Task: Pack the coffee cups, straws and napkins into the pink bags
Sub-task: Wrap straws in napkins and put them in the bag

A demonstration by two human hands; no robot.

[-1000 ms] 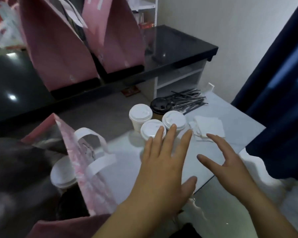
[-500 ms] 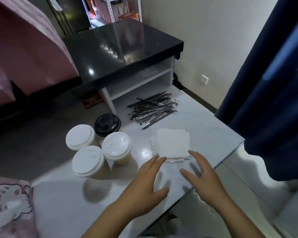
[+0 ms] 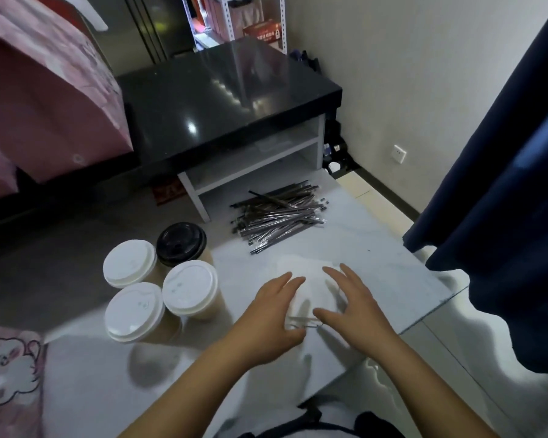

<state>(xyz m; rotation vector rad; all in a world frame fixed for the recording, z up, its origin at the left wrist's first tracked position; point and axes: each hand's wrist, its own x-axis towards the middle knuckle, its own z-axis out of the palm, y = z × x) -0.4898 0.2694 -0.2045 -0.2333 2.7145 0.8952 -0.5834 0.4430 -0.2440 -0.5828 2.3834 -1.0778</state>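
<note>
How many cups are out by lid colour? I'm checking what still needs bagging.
White-lidded cups: 3
Black-lidded cups: 1
Total: 4 cups, standing together on the white table, left of the napkins under both hands.

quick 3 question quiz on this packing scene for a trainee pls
1. True or false: all four coffee cups have white lids.
2. What lies under both hands: A) the straws, B) the napkins, C) a pink bag?
3. Fill in: the straws lie on the white table, ____ from the person than the napkins.

Key
1. False: the back cup has a black lid.
2. B: the left hand and right hand are spread over the napkins.
3. farther
</note>
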